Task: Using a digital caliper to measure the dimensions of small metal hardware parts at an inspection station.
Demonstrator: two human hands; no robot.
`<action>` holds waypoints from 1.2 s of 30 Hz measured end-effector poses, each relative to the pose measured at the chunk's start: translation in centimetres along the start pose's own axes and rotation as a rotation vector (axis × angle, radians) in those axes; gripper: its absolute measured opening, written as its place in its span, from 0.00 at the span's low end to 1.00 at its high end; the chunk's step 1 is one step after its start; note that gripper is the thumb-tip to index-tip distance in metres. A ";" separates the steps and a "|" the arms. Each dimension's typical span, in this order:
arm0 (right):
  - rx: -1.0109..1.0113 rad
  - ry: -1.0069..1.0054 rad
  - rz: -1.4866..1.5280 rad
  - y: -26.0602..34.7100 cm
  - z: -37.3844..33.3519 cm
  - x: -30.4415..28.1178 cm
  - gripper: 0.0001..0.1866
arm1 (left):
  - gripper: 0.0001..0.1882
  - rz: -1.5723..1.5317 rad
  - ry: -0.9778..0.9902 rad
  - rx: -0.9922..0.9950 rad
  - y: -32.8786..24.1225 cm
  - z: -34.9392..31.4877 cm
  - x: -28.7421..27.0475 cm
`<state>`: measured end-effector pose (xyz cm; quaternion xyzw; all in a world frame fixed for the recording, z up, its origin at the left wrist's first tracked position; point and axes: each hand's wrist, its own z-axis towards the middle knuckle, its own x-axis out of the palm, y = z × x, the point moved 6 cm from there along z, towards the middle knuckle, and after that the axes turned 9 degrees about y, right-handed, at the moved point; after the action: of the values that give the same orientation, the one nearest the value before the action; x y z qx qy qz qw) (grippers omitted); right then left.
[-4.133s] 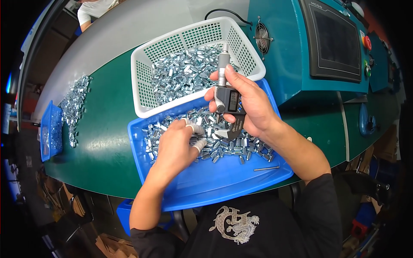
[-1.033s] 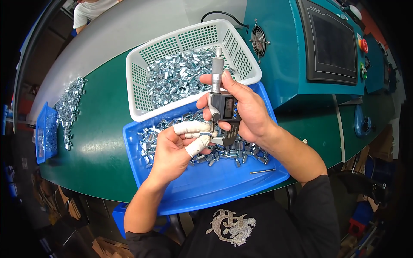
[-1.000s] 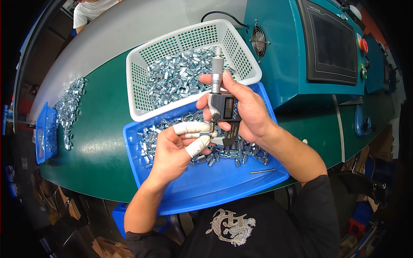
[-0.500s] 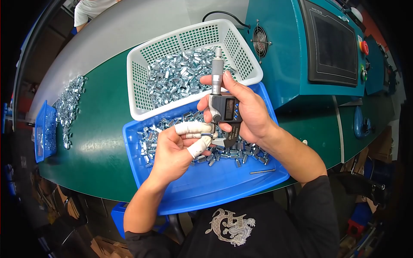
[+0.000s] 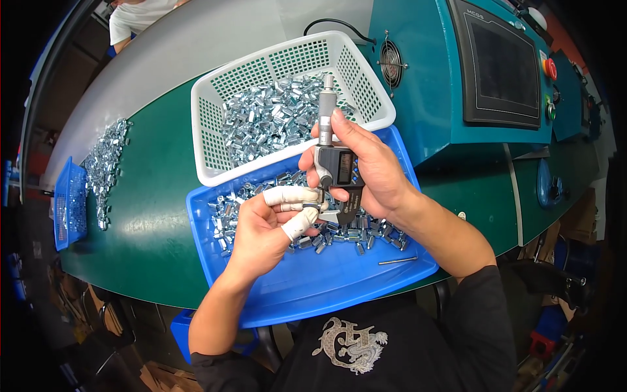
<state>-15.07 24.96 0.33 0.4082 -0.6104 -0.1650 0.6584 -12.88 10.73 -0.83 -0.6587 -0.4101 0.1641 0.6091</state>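
Observation:
My right hand [image 5: 375,166] is wrapped round a digital micrometer [image 5: 343,168], its thimble pointing up and away from me. The right thumb and forefinger lie at the thimble. My left hand [image 5: 261,228], with white coverings on several fingertips, pinches a small metal hex part [image 5: 312,205] at the micrometer's jaws. Fingers hide most of that part, so I cannot tell whether both jaws touch it. Beneath the hands, a blue tray [image 5: 294,287] bears many loose zinc-coloured hex parts [image 5: 225,222].
Behind the tray, a white perforated basket [image 5: 206,157] holds many more hex parts. At left lie a pile of parts [image 5: 104,163] and a blue basket [image 5: 62,202]. A thin metal rod [image 5: 398,261] rests in the tray. A teal machine [image 5: 424,98] stands at right; a person [image 5: 134,19] sits across.
The micrometer and my right hand have shifted slightly left, and the right thumb sits closer against the thimble. My left hand still pinches the hex part at the jaws.

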 end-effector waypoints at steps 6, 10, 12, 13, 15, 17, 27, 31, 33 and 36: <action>0.002 -0.002 0.024 0.3 0.2 0.0 0.21 | 0.13 0.006 0.001 0.003 -0.3 0.2 -0.1; 0.010 -0.032 -0.018 0.3 0.2 -0.1 0.18 | 0.13 0.015 0.003 0.012 -0.3 0.1 -0.4; 0.019 -0.012 0.007 0.1 0.0 -0.2 0.17 | 0.11 0.085 -0.027 0.031 0.2 0.2 -0.6; 0.030 -0.015 -0.004 0.0 0.0 -0.1 0.17 | 0.10 0.108 -0.037 0.025 0.4 0.1 -0.8; 0.046 -0.019 -0.005 -0.3 -0.4 -0.2 0.19 | 0.10 0.151 -0.049 -0.010 0.5 -0.1 -0.6; 0.051 -0.014 -0.007 -0.4 -0.4 -0.1 0.21 | 0.10 0.162 -0.052 0.021 0.6 -0.2 -0.9; 0.040 -0.018 0.003 0.3 -0.4 0.0 0.21 | 0.21 0.383 -0.406 0.420 -3.2 -0.4 -3.6; 0.046 -0.022 0.005 0.4 -0.2 0.1 0.21 | 0.17 1.275 -0.126 0.064 -1.2 0.1 0.0; 0.042 -0.027 0.008 0.4 -0.5 0.1 0.21 | 0.18 1.426 -0.061 -0.020 0.4 0.1 0.8; 0.021 -0.021 0.046 0.1 -0.8 -0.3 0.21 | 0.16 1.476 0.002 0.010 1.4 0.5 1.0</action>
<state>-14.46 25.49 0.31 0.3994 -0.6282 -0.1475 0.6513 -12.15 11.88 -1.93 -0.7606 0.1412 0.5325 0.3434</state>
